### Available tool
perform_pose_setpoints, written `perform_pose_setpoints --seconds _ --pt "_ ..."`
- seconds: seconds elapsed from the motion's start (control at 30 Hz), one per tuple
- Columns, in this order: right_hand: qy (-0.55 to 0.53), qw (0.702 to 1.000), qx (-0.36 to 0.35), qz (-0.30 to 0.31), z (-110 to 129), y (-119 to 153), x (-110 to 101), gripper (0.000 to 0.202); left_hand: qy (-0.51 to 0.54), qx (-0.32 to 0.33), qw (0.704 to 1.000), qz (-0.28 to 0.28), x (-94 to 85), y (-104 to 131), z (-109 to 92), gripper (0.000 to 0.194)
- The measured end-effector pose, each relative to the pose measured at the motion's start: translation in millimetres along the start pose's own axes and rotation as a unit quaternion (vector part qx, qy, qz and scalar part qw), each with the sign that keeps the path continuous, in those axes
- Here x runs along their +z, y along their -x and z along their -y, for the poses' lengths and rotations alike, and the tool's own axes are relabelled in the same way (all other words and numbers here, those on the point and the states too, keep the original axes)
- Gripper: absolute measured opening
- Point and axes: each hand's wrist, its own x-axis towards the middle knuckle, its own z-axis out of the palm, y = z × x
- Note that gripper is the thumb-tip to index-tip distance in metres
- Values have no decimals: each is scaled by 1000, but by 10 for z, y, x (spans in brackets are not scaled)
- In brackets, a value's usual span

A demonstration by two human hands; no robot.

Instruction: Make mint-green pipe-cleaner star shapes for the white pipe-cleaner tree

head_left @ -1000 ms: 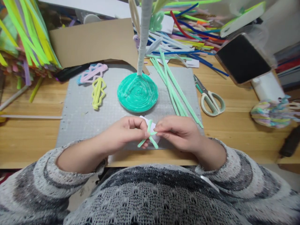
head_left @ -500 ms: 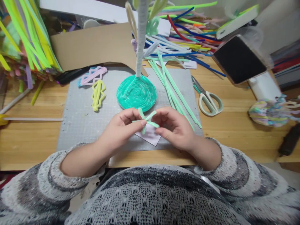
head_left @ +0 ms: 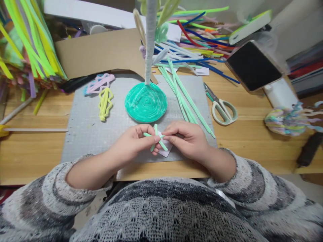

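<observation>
Between my hands is a small mint-green pipe-cleaner shape [head_left: 163,145] with several short arms spreading from its middle. My left hand [head_left: 138,139] pinches it near the centre with thumb and fingers. With thumb and forefinger closed, my right hand [head_left: 188,139] grips the tip of one arm on the right side. Beneath the hands, a small white piece of paper [head_left: 165,153] lies on the grey cutting mat [head_left: 83,141]. Just beyond them stands a round green coiled base [head_left: 145,102] with a white wrapped stem [head_left: 149,50] rising from it.
Long mint-green pipe cleaners [head_left: 188,101] lie right of the base, with scissors [head_left: 223,109] beside them. Yellow [head_left: 105,104] and pink zigzag pieces [head_left: 102,83] rest at left. Cardboard [head_left: 98,53], a phone [head_left: 253,65] and a colourful pipe-cleaner pile [head_left: 199,40] sit farther back.
The green shape has turned and come slightly nearer to me. My right hand, before apart from the arms with its fingers open, now pinches one arm's tip.
</observation>
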Motion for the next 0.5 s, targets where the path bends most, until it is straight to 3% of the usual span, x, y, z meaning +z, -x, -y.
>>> perform_pose_setpoints --seconds 0.13,0.2,0.23,0.37,0.5 --pt "-91 984 147 43 64 -14 -12 13 -38 -2 999 1 -24 1 7 21" --pt "-141 972 180 51 83 -19 -14 9 -42 8 999 -19 -27 2 12 21" --pt "-161 971 174 43 84 -16 -12 6 -35 17 999 -35 -26 3 14 21" --pt "-161 983 91 10 55 26 15 26 13 45 995 -84 -12 12 11 22" --pt "-47 997 54 0 54 56 48 10 6 35 997 -64 2 17 1 19"
